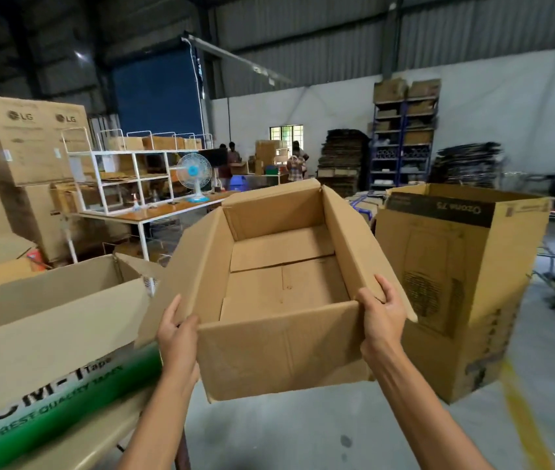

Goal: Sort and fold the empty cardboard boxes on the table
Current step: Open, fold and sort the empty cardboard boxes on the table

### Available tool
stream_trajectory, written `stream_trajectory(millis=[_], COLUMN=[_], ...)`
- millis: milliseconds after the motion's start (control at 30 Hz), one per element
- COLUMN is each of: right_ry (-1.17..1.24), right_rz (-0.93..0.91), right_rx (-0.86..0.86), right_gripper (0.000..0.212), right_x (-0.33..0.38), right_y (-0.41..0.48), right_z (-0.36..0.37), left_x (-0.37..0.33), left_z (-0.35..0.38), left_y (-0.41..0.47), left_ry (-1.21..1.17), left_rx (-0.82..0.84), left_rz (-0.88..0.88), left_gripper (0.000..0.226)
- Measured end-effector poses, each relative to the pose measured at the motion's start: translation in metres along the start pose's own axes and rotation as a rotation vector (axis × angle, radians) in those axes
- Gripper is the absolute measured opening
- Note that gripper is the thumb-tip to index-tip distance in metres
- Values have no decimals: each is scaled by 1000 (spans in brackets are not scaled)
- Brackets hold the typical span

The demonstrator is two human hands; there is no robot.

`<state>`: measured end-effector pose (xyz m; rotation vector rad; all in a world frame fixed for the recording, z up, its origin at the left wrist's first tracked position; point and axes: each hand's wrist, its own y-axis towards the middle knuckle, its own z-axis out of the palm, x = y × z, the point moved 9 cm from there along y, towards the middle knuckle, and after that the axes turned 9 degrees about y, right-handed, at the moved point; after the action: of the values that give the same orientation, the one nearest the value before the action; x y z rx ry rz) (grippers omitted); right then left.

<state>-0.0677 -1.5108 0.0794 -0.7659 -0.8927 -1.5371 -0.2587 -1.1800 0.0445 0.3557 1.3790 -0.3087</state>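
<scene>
i am holding an open plain cardboard box [283, 293] up in the air in front of me, above the floor, its flaps standing up. my left hand [177, 337] is gripping its near left corner, my right hand [382, 312] its near right corner. a printed tape box [49, 334] is sitting on the table [93, 439] to my left, a tall carton [456, 283] on the floor to my right.

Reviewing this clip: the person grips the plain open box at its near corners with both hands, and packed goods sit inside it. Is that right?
One detail is wrong: in the head view the plain open box is empty, showing only its bottom flaps. The rest holds: the left hand and the right hand grip its near corners.
</scene>
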Motion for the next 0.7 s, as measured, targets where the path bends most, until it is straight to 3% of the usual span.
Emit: stream_trajectory(millis=[333, 700], right_ry=[-23, -103], right_rz=[120, 225], right_rx=[-152, -108], right_gripper=[54, 52], right_x=[-107, -251], right_y=[115, 301], right_z=[28, 86], left_x=[49, 160], left_z=[94, 202], left_y=[147, 312], left_ry=[99, 173], left_rx=[60, 11], left_rz=[-21, -113], left_gripper=[52, 61])
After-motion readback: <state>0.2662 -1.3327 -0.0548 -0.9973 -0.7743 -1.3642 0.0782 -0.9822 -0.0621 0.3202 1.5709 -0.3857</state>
